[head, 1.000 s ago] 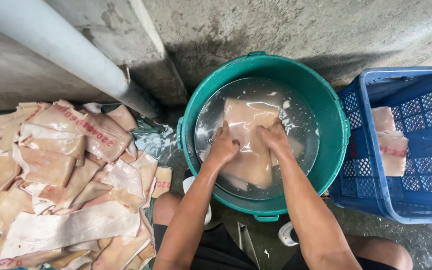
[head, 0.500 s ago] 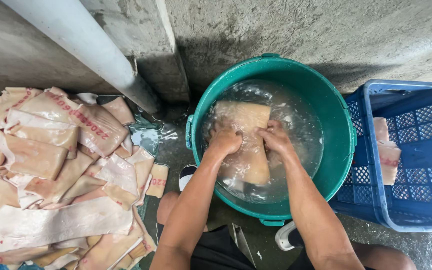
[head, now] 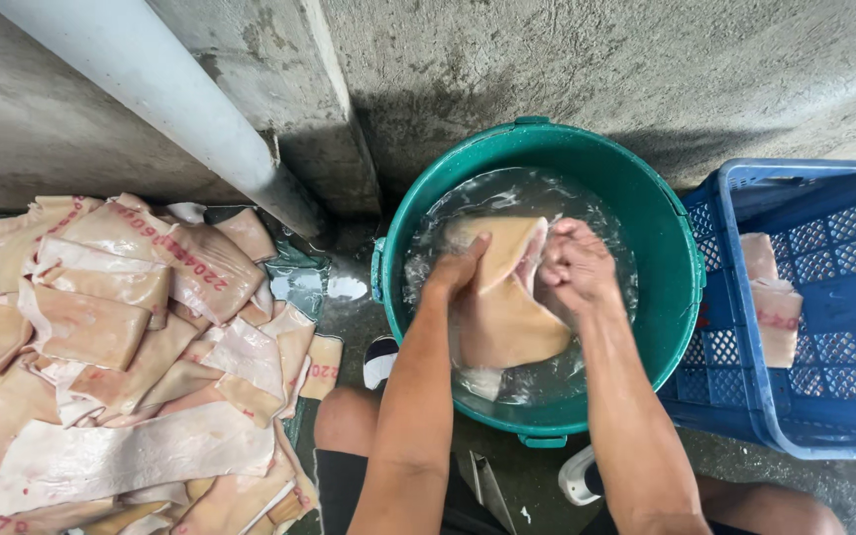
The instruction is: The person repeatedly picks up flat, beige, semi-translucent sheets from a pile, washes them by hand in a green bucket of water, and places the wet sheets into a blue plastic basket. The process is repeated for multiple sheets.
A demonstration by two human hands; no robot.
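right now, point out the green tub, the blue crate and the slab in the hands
green tub (head: 674, 248), head view, on its right inner wall
blue crate (head: 849, 342), head view, on its mesh floor
slab (head: 507, 322), head view, on its wet lower face

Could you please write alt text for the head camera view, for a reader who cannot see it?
A person's left hand and right hand grip a pale slab of pork skin over water in a green bucket. A pile of similar slabs lies to the left below a white pipe; a blue crate with two more pieces stands to the right.
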